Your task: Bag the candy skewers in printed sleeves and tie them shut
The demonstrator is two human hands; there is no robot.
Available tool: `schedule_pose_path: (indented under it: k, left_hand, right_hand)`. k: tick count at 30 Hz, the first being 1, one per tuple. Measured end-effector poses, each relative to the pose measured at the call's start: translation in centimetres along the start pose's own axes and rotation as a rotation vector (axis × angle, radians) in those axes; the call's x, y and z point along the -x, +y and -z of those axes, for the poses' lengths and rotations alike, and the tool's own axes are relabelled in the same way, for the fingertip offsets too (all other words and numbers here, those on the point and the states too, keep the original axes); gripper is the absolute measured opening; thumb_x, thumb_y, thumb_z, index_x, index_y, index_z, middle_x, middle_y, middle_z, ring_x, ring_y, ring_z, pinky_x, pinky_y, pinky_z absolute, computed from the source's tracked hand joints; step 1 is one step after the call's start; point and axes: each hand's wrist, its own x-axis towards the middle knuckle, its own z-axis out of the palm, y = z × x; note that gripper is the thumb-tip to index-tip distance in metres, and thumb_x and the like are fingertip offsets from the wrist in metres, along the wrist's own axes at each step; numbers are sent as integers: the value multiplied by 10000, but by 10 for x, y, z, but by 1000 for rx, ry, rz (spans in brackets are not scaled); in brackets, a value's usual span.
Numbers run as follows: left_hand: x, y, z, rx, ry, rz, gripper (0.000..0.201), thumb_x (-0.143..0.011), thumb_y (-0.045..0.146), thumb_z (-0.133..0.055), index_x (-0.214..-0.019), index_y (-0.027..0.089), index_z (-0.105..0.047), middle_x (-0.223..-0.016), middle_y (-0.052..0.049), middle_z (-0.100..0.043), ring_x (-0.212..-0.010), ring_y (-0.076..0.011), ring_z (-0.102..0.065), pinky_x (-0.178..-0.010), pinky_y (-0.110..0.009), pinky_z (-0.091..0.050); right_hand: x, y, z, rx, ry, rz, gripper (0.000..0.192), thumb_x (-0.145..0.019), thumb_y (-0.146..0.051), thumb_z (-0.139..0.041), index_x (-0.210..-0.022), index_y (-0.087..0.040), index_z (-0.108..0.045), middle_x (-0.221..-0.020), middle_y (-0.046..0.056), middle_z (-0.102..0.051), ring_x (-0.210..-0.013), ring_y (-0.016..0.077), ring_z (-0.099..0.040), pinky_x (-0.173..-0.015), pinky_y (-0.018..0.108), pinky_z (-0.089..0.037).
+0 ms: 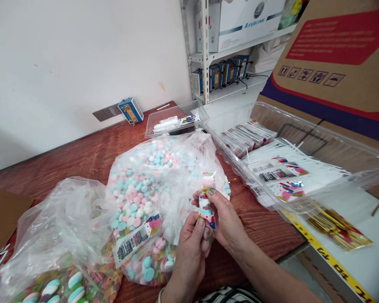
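A small printed candy packet (204, 205), transparent with coloured sweets showing inside, is held upright between my two hands. My left hand (193, 242) pinches its lower end between thumb and fingers. My right hand (228, 219) grips its right side higher up, the thumb lying across the front. Right behind them sits a big plastic bag of pink, blue and white candies (135, 185). A flat printed wrapper (138, 240) lies on that bag, left of my hands. At the lower left is another plastic bag (66, 219) with gummy rings and striped marshmallows.
At right, a transparent plastic tray (306, 122) contains wrappers and white sticks. Gold twist ties (339, 227) lie in front of it. A smaller plastic box (151, 126) stands at the back. A large cardboard box (331, 92) rises behind the tray, beside a metal shelf (205, 54).
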Motion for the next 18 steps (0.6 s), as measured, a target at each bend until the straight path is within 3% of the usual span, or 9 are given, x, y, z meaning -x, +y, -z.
schedule_pose_path:
  k: [4, 7, 9, 11, 15, 18]
  left_hand:
    - [-3, -1, 5, -173, 49, -224, 272, -817, 444, -675, -827, 187, -586, -630, 47, -476, -511, -60, -340, -493, -167, -307]
    - [-2, 1, 8, -427, 96, -403, 239, -841, 429, -647, -841, 190, -636, -795, -13, -596, -706, -120, -498, -665, -217, -416]
    - [-1, 1, 9, -523, 93, -447, 227, -853, 412, -634, -823, 187, -644, -834, -26, -612, -758, -137, -517, -718, -234, -422]
    - [-1, -1, 9, -463, 56, -393, 238, -863, 414, -622, -800, 185, -614, -725, 2, -568, -634, -107, -471, -614, -216, -392]
    - [-5, -1, 5, -100, 4, -274, 260, -846, 428, -647, -801, 194, -544, -520, 86, -391, -409, -42, -240, -420, -177, -190]
    - [-7, 6, 2, 77, 29, -246, 264, -829, 397, -678, -794, 182, -529, -535, 86, -419, -395, -20, -219, -404, -158, -164]
  right_hand:
    - [3, 3, 2, 132, -52, -35, 311, -706, -344, -787, -976, -199, -729, -841, 21, -735, -757, 156, -645, -728, 262, -497]
    - [7, 9, 0, 168, -54, -55, 267, -710, -343, -779, -916, -181, -729, -802, 22, -731, -748, 153, -651, -759, 266, -502]
    - [7, 12, -2, 132, -41, -73, 247, -743, -373, -738, -889, -174, -728, -778, 30, -730, -726, 161, -656, -740, 276, -512]
    - [7, 12, -4, 113, -37, -85, 256, -760, -398, -716, -863, -163, -726, -762, 42, -726, -710, 168, -660, -710, 278, -521]
    - [7, 10, -1, 174, -134, -89, 361, -823, -496, -643, -945, -164, -714, -738, 49, -708, -592, 159, -631, -553, 269, -518]
    - [11, 10, 5, 322, -194, -5, 333, -834, -478, -655, -1013, -198, -673, -761, 13, -693, -552, 133, -606, -521, 257, -511]
